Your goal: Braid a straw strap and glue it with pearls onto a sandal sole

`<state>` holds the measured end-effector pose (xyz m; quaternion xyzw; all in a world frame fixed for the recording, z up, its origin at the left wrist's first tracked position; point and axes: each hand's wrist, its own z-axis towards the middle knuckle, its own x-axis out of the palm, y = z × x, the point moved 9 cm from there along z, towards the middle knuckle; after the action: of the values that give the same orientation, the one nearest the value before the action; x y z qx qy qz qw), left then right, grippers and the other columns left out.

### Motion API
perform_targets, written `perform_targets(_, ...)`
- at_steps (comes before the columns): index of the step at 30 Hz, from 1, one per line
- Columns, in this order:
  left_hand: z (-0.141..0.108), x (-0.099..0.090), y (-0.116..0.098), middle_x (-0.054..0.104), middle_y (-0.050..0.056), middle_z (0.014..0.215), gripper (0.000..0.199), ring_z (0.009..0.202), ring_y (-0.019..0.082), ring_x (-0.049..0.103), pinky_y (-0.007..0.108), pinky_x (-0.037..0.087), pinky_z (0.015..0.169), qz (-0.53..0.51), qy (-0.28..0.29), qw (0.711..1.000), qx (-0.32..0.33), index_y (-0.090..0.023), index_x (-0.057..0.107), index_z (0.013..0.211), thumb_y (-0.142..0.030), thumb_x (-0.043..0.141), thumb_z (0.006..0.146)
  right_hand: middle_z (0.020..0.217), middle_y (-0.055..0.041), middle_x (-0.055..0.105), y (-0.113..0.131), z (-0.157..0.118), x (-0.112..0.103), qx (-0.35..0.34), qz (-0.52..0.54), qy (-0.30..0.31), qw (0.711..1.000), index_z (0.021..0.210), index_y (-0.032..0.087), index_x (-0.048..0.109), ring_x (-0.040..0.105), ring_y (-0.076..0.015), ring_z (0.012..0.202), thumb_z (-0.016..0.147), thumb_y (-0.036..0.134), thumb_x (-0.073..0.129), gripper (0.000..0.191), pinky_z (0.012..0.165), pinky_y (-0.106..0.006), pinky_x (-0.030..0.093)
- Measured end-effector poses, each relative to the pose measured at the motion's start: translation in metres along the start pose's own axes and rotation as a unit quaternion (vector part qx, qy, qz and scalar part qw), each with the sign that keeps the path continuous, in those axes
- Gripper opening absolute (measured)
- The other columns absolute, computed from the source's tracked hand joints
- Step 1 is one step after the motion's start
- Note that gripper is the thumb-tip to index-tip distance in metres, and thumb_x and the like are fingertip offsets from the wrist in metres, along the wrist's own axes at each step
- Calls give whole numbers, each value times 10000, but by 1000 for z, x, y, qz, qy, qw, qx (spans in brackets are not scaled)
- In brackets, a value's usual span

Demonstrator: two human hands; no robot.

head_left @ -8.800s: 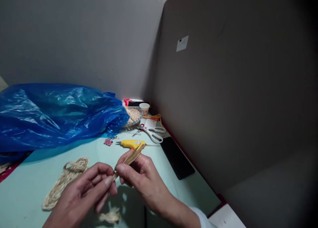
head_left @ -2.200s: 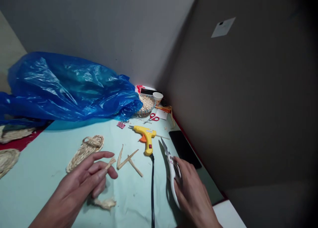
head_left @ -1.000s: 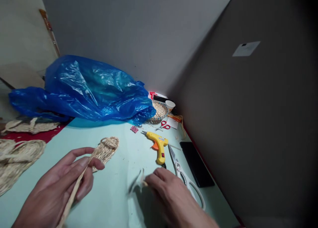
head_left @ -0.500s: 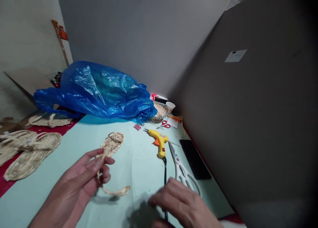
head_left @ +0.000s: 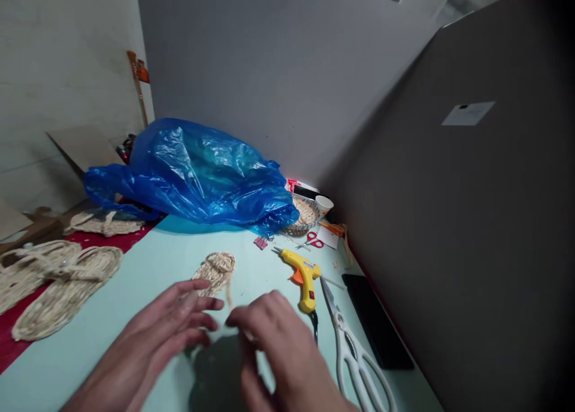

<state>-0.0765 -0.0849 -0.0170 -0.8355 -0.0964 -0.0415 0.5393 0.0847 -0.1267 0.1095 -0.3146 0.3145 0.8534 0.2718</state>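
Right hand (head_left: 285, 349) has moved leftward since the earlier frame, now just beside the left hand (head_left: 173, 316). Left is spread, nothing visible in it; right is curled, blurred, hold unclear. Right of it, black cord (head_left: 315, 326) and white scissors (head_left: 342, 329) might snag a wide sweep. Beyond both: pale strand (head_left: 229, 291), easily lost if poorly held, by woven slipper (head_left: 214, 271). Farther: glue gun (head_left: 303, 271), blue bag (head_left: 202, 172).

Grey partition (head_left: 233, 58), pale-green tabletop (head_left: 258, 280), whitish wall (head_left: 67, 52)
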Motion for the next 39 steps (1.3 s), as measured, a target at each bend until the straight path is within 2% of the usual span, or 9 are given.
perform_targets(1, 10, -7, -15, 780, 90, 953, 705, 853, 311, 738, 405, 607, 759, 146, 4, 988, 56, -248, 620, 1178, -715, 694, 655, 835, -24, 673, -17, 6, -11, 73, 48, -6, 996, 1002, 213, 615, 620, -163, 725, 868, 117, 443, 239, 629, -260, 482)
perform_targets(2, 20, -10, -32, 766, 86, 971, 678, 866, 314, 726, 399, 580, 716, 299, 2, 946, 129, -262, 611, 1169, -766, 560, 719, 892, -20, 681, -31, 13, -12, 123, 87, 34, 988, 1038, 220, 615, 636, -153, 775, 878, 131, 474, 231, 658, -244, 493)
perform_targets(3, 32, -15, -42, 747, 96, 939, 628, 887, 336, 702, 427, 547, 769, 357, -7, 921, 157, -255, 628, 1132, -740, 560, 740, 859, -10, 662, -42, 19, -16, 159, 102, 48, 981, 1020, 218, 612, 625, -152, 761, 866, 158, 513, 192, 639, -237, 484)
perform_targets(6, 64, -16, -57, 709, 120, 1036, 491, 970, 370, 641, 452, 435, 825, 452, -6, 869, 204, -241, 673, 1042, -634, 621, 753, 776, 8, 629, -69, 43, -15, 197, 118, 77, 970, 949, 195, 597, 556, -133, 646, 845, 201, 540, 119, 583, -235, 437)
perform_targets(11, 85, 9, -50, 658, 38, 838, 227, 858, 324, 622, 388, 356, 728, 526, 35, 820, 221, -251, 633, 904, -447, 636, 791, 770, -1, 660, -96, 75, 6, 180, 123, 62, 974, 866, 184, 579, 580, -126, 655, 880, 190, 525, 57, 613, -232, 422)
perform_targets(21, 81, 15, -43, 556, -25, 692, 250, 673, 244, 573, 340, 394, 632, 504, 69, 840, 189, -268, 540, 806, -517, 529, 784, 758, 18, 654, -107, 79, 19, 133, 92, 25, 986, 872, 191, 605, 568, -115, 647, 932, 190, 556, 77, 644, -232, 417)
perform_targets(26, 66, 17, -39, 639, -21, 713, 251, 661, 243, 615, 336, 429, 618, 488, 75, 851, 179, -297, 531, 843, -538, 463, 825, 757, 21, 655, -94, 73, 18, 130, 74, 20, 988, 859, 196, 603, 544, -110, 631, 934, 179, 566, 86, 624, -238, 399)
perform_targets(33, 52, 20, -47, 688, 27, 793, 312, 738, 284, 656, 375, 473, 672, 478, 27, 856, 197, -300, 549, 813, -599, 464, 780, 705, 30, 620, -69, 63, 22, 93, -21, 22, 995, 857, 186, 596, 515, -100, 579, 952, 184, 556, 104, 589, -247, 364)
perform_targets(39, 51, 16, -38, 709, 1, 841, 280, 798, 275, 671, 356, 498, 702, 421, 40, 887, 186, -321, 571, 883, -584, 535, 793, 682, 24, 594, -53, 53, 25, 55, -83, 6, 995, 847, 184, 581, 464, -111, 549, 982, 165, 491, 163, 583, -258, 356)
